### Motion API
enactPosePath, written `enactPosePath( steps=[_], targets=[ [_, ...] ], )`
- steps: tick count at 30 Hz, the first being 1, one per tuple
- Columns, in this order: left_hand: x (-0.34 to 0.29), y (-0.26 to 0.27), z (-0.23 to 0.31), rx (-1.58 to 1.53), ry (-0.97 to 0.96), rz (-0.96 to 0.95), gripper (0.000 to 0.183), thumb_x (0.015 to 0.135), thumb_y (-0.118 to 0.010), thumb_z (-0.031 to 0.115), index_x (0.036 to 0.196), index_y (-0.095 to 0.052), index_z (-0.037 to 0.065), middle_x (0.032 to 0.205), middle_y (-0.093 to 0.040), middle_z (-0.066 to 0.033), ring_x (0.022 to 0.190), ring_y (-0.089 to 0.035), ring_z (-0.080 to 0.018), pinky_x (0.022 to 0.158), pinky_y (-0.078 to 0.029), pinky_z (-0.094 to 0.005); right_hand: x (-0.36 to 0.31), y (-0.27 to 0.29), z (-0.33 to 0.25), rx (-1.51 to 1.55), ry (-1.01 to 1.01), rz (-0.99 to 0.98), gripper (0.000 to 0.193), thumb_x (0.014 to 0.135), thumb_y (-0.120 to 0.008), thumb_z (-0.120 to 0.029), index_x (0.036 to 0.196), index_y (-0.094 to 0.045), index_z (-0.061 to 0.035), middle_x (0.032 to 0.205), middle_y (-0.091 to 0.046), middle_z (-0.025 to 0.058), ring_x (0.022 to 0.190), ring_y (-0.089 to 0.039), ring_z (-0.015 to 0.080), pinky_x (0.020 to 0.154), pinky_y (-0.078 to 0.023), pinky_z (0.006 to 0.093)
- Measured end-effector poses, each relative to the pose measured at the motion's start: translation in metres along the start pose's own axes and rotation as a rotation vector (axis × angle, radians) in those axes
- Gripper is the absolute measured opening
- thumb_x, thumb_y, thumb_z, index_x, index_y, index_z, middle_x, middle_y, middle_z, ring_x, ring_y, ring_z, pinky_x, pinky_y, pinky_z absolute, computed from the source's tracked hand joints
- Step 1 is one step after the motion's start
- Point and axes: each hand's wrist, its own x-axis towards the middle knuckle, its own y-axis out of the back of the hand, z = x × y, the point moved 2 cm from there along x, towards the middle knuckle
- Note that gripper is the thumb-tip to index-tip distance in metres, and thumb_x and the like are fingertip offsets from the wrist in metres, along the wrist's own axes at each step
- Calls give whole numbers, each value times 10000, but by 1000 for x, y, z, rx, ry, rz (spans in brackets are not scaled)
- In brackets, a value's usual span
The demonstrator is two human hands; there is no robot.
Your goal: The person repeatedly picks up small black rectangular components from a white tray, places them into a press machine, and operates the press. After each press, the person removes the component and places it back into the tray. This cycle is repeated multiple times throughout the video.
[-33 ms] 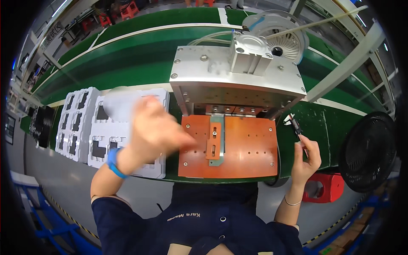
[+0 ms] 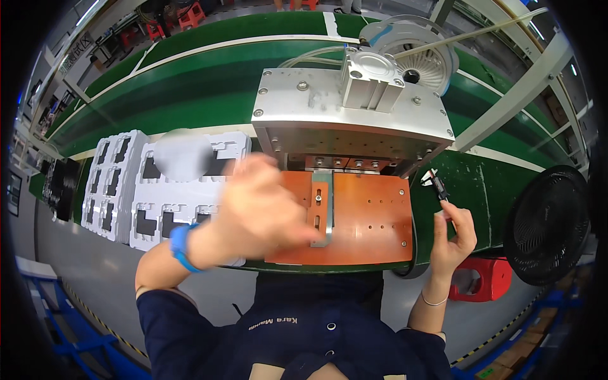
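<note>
My left hand [image 2: 263, 206], with a blue wristband, is smeared by motion over the left part of an orange base plate [image 2: 367, 247]; its fingers do not show clearly. Close to it on the plate are a slotted orange block [image 2: 320, 212] and a greenish metal strip [image 2: 324, 178]. Off to the right, my right hand [image 2: 457, 237] has thumb and index finger closed together around a small pale bit that is too small to name. Just beyond those fingertips is a digital caliper [image 2: 436, 182]; whether they touch it I cannot tell.
A metal press [image 2: 354, 130] with a cylinder on top stands behind the plate. White trays [image 2: 145, 199] with dark rectangular pieces lie left, partly under a blurred pale round patch [image 2: 183, 155]. A black fan [image 2: 548, 225] and red stool [image 2: 497, 278] are at right.
My left hand has moved right and slightly toward me, from beside the trays to over the orange plate. My right hand has stayed nearly still.
</note>
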Motion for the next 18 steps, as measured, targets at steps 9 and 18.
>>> enactPosePath(
  steps=[9, 18],
  targets=[
    [56, -122, 49, -341, 131, -398, 217, 852, -694, 261, 805, -585, 80, 762, -613, -55, 837, -564, -278, 957, -420, -454, 2, -4, -39, 33, 1, -204, 240, 727, -813, -81, 928, -699, -17, 887, -699, 101, 790, -641, 246, 702, -500, 321],
    [-14, -31, 40, -131, 131, -348, 293, 796, -738, 187, 1057, -671, 73, 1087, -614, -82, 1092, -584, -259, 1026, -411, -456, 6, -49, -29, 130, 109, -685, 347, 761, -793, -193, 1069, -695, -70, 1140, -679, 66, 1082, -607, 268, 949, -442, 394]
  ],
)
